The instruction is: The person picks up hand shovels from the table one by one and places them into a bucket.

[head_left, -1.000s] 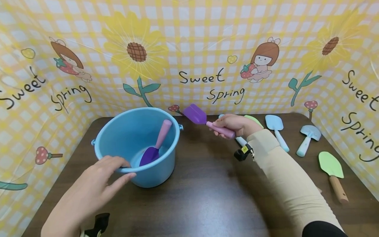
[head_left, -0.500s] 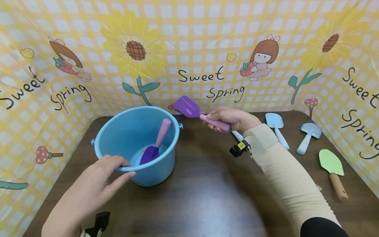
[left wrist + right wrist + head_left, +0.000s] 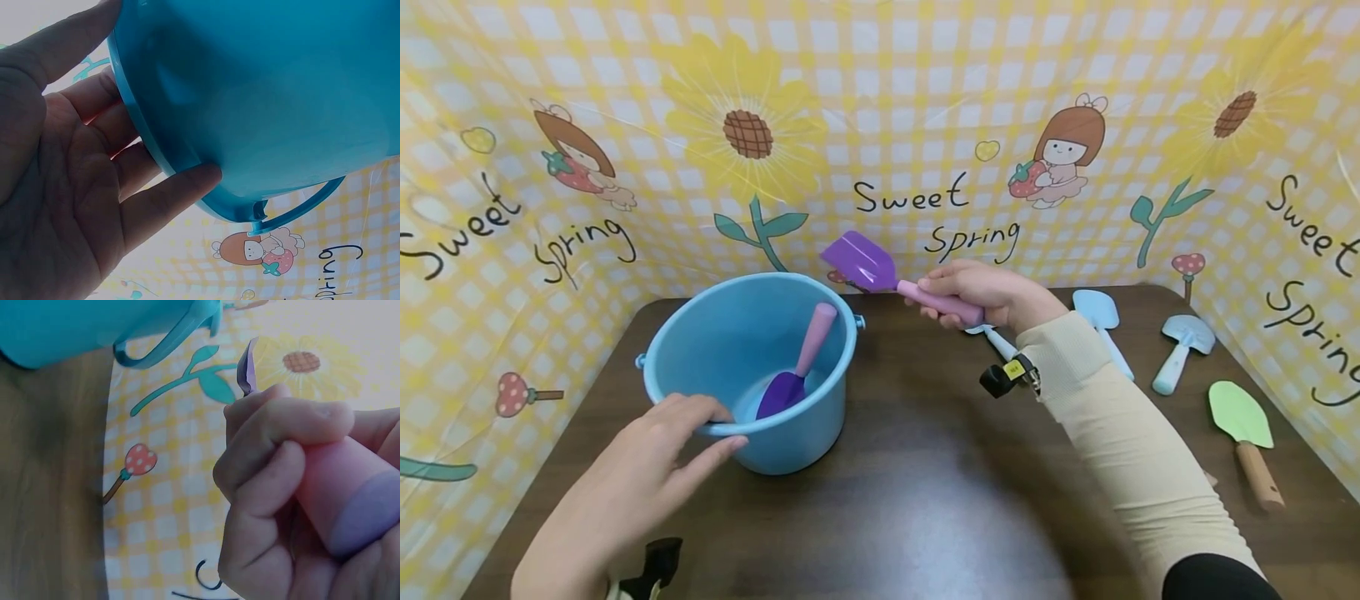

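My left hand [image 3: 636,475] grips the near rim of a light blue bucket [image 3: 808,442], thumb and fingers on opposite sides of the rim. In the left wrist view, fingers lap the edge of the bucket [image 3: 269,112]. Inside the bucket leans a purple hand trowel [image 3: 815,337], its pink handle upward against the right wall. My right hand [image 3: 1000,292] holds a second purple hand trowel [image 3: 861,260] by its pink handle, raised right of the bucket with the blade pointing left. The right wrist view shows curled fingers round that handle [image 3: 340,487]; most of its blade is hidden.
To the right lie a light blue shovel [image 3: 1096,310], a light blue tool with a wide rounded head [image 3: 1189,335] and a green trowel [image 3: 1242,415] with a wooden handle. Another pale blue tool [image 3: 1000,343] is partly hidden under my right hand. Patterned cloth [image 3: 895,108] walls the table.
My right hand has moved left and up with the trowel, bringing its blade nearer the bucket. The left hand stays on the rim.
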Tool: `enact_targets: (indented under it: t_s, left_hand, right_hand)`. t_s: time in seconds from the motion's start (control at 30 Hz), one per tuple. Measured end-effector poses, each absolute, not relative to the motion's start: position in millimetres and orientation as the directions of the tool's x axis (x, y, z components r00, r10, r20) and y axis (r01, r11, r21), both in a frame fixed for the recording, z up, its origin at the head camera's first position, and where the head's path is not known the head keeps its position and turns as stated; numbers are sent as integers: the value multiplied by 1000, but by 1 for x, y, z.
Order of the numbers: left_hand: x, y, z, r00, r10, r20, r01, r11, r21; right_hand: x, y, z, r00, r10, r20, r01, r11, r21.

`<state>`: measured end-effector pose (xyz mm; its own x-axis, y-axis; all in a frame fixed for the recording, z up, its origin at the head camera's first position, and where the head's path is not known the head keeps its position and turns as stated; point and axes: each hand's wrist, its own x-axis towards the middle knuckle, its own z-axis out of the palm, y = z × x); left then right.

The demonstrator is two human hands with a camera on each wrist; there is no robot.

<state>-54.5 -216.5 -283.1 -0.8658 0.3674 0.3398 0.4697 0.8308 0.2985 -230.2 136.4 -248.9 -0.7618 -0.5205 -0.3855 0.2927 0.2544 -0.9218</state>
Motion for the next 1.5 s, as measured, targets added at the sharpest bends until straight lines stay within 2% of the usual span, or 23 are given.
enact_targets:
  t_s: [0.37, 0.77, 0.97, 1.33, 1.5]
  left_hand:
    - [-55, -217, -281, -891, 348, 293, 433, 847, 309]
    - [-55, -217, -282, -885, 355, 300, 442, 845, 303]
    - [-56, -217, -281, -892, 350, 286, 431, 849, 307]
    - [-56, -216, -283, -870, 363, 332, 461, 838, 292]
    - [-57, -215, -285, -859, 372, 351, 477, 831, 288]
  right_hand:
    - [-223, 116, -222, -725, -614, -311, 143, 308, -941]
    - [-226, 81, -199, -645, -685, -340, 39, 415, -909]
    - [-228, 64, -194, -613, -694, -377, -14, 488, -873]
    - [-232, 31, -183, -578, -698, -423, -130, 591, -796]
    - [-232, 16, -176, -570, -684, -455, -209, 656, -725]
